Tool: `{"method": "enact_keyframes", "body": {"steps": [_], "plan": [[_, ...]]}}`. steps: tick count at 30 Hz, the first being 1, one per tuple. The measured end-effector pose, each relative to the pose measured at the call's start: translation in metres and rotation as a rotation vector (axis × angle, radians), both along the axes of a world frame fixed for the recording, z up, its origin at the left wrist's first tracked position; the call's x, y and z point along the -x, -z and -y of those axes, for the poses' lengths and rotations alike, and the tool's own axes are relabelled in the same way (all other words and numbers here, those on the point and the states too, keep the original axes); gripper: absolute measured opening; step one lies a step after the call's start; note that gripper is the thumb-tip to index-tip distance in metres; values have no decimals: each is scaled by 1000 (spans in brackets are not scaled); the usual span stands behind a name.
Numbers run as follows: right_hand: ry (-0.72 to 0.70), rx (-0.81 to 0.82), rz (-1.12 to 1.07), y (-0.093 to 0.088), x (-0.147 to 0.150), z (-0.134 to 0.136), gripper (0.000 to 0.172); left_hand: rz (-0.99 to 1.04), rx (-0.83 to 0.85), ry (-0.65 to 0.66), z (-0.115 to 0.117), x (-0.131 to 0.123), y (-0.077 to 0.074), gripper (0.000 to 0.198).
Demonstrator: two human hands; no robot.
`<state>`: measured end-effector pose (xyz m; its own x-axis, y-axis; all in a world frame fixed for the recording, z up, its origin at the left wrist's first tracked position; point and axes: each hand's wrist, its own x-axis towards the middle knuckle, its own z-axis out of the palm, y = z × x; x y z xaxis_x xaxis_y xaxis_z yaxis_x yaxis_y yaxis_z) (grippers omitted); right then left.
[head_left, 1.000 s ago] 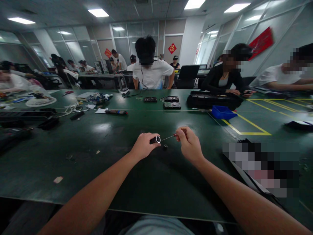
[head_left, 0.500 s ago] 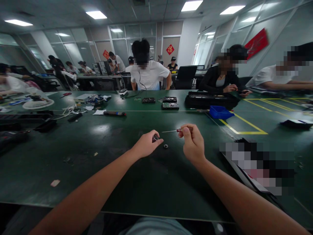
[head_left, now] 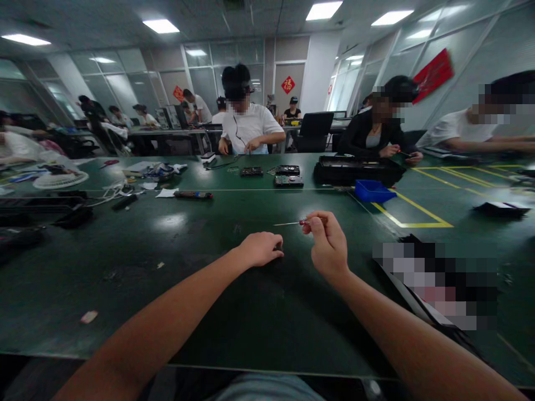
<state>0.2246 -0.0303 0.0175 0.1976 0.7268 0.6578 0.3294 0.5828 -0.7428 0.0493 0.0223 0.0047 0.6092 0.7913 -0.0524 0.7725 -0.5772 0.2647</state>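
My right hand point(head_left: 329, 245) is closed round the reddish handle of a screwdriver point(head_left: 287, 224), whose thin metal shaft points left, above the table. To its left, my left hand point(head_left: 263, 249) is low over the green table point(head_left: 234, 312). Its thumb and fingers are curled round a small dark part point(head_left: 278, 246), mostly hidden by the fingers. The screwdriver tip is just above and apart from the left hand's fingers.
Several hard drives point(head_left: 288, 181) lie across the table near a blue bin point(head_left: 373, 191) and a long black casing point(head_left: 359, 169). Farther left are a dark stick-like tool point(head_left: 193, 194), white cables point(head_left: 111, 192) and a white fan grille point(head_left: 61, 178). Co-workers sit opposite.
My left hand has moved right and down, to where a small round metal piece lay; that piece is now out of sight. My right hand holds the screwdriver nearly still. The co-worker opposite has raised their hands.
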Motion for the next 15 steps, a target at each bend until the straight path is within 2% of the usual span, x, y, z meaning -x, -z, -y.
{"method": "enact_keyframes", "body": {"steps": [4, 10, 15], "plan": [[-5, -12, -2, 1, 0, -1, 19, 126, 91, -54, -6, 20, -3, 28], [-42, 10, -4, 3, 1, -2, 18, 394, 237, -141, -17, 72, -9, 28], [-48, 35, -8, 2, 1, -2, 18, 827, 413, -358, -17, 122, -17, 26]]}}
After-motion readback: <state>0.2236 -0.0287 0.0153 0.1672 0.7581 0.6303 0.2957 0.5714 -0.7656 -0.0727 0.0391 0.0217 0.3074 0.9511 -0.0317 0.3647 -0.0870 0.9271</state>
